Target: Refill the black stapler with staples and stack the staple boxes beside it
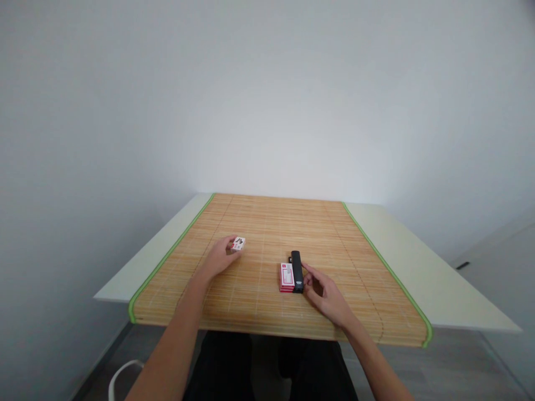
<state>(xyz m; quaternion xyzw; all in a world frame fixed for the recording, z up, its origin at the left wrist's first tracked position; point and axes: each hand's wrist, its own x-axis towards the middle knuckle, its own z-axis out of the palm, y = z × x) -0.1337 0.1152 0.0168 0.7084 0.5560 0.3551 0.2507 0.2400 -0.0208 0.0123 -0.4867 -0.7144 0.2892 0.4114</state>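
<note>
The left hand pinches a small white box on the bamboo mat. The right hand, fingers loose, touches a black stapler beside a red-white box.

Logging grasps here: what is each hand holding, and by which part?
Left hand pinches a small white box at its near end. Right hand only touches the black stapler.

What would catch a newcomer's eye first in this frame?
Probably the bamboo mat with green edging, covering the middle of a pale table against bare white walls. On it, the left hand holds a small white card box, while the right hand touches a black stapler lying beside a red and white box.
</note>
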